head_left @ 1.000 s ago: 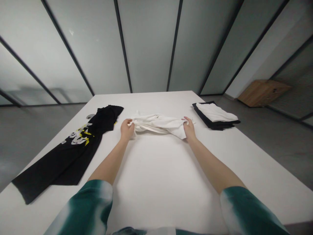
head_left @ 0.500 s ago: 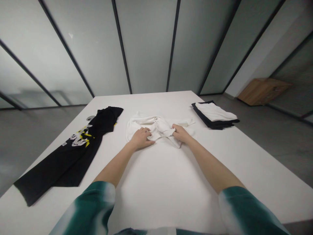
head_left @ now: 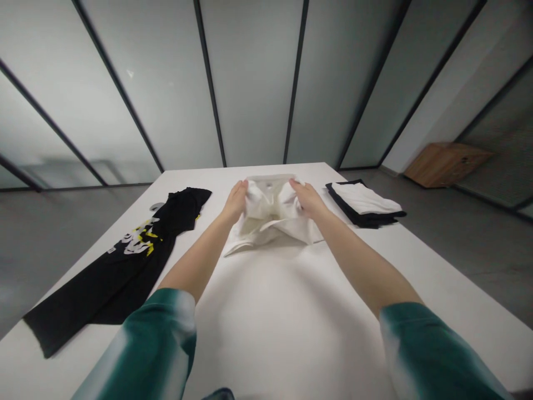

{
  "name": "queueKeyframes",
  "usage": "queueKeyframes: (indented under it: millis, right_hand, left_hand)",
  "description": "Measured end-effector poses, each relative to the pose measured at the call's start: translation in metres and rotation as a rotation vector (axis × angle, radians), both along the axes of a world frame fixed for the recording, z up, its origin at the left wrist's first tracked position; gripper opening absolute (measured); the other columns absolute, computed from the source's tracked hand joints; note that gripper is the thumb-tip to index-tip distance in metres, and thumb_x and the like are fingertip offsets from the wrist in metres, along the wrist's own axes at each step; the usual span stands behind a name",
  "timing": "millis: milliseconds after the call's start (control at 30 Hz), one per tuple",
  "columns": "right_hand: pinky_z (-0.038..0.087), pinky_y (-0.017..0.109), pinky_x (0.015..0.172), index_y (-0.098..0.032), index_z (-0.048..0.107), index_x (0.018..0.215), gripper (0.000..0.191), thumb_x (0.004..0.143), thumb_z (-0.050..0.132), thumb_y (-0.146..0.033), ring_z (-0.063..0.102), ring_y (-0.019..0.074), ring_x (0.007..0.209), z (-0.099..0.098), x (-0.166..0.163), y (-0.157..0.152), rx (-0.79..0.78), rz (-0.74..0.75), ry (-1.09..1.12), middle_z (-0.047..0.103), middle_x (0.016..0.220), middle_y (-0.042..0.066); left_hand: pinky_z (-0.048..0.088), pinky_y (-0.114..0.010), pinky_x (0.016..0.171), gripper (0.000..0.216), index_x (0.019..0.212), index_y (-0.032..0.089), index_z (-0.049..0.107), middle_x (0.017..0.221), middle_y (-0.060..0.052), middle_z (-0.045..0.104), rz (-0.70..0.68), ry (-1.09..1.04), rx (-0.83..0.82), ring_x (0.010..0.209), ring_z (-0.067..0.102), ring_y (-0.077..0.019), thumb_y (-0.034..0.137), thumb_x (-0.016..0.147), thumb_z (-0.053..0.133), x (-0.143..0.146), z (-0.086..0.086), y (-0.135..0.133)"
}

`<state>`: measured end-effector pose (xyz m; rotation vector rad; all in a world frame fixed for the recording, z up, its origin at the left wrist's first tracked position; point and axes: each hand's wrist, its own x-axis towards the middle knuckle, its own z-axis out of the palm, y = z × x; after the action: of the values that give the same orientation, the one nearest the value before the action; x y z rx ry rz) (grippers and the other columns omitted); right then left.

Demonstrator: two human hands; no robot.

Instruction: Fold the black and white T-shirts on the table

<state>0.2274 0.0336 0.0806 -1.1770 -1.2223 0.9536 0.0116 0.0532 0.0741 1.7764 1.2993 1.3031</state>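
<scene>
A crumpled white T-shirt [head_left: 272, 219] is raised off the white table [head_left: 287, 311] near its far middle, lower edge still touching the top. My left hand [head_left: 235, 201] grips its upper left part with fingers closed on the cloth. My right hand [head_left: 306, 197] grips the upper right part the same way. Both forearms reach forward from green and white sleeves.
A black T-shirt [head_left: 120, 261] with a white and yellow print lies spread along the table's left side. A folded stack of black and white clothes [head_left: 364, 203] sits at the far right edge. A wooden box [head_left: 447, 164] stands on the floor at the right. Glass wall panels rise behind.
Both hands gathered the white shirt toward its middle on the table, then lifted it up and away from me; it now hangs between them above the tabletop.
</scene>
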Motion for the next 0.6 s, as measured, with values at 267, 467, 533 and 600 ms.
queueKeyframes:
  millis: [267,467,533,600]
  right_hand:
    - [0.049,0.037,0.093,-0.018,0.073,0.095,0.047,0.086,0.055,-0.06,0.066,0.0234,0.099,-0.012,-0.044,-0.043,0.132,0.398,-0.111,0.074,0.093,0.006]
    - [0.05,0.037,0.091,-0.021,0.075,0.093,0.048,0.088,0.049,-0.061,0.066,0.021,0.094,-0.057,0.012,-0.051,0.217,0.173,-0.222,0.074,0.103,0.006]
    - [0.052,0.035,0.081,-0.02,0.073,0.078,0.046,0.084,0.053,-0.061,0.066,0.0194,0.077,-0.08,0.042,-0.048,0.177,-0.053,-0.175,0.074,0.084,0.006]
    - [0.052,0.032,0.068,-0.019,0.068,0.066,0.04,0.079,0.061,-0.056,0.063,0.0176,0.063,-0.101,0.07,-0.044,0.082,-0.241,-0.085,0.07,0.069,0.006]
  left_hand:
    - [0.048,-0.043,0.095,0.05,0.121,0.016,0.053,0.113,-0.014,0.067,-0.088,0.25,0.014,0.109,0.062,-0.0309,0.029,0.075,0.066,0.017,-0.019,-0.037]
    - [0.052,-0.041,0.092,0.026,0.097,0.016,0.066,0.094,-0.009,0.074,-0.029,-0.295,-0.199,0.105,0.065,-0.0279,0.027,0.079,0.052,-0.035,-0.014,-0.025]
    - [0.053,-0.039,0.092,0.027,0.097,0.016,0.064,0.093,-0.008,0.074,0.002,-0.549,-0.108,0.104,0.066,-0.0254,0.032,0.078,0.057,-0.064,0.006,-0.034]
    - [0.052,-0.038,0.097,0.031,0.099,0.016,0.063,0.1,-0.007,0.073,0.025,-0.716,0.061,0.108,0.065,-0.0231,0.033,0.074,0.063,-0.098,0.037,-0.05]
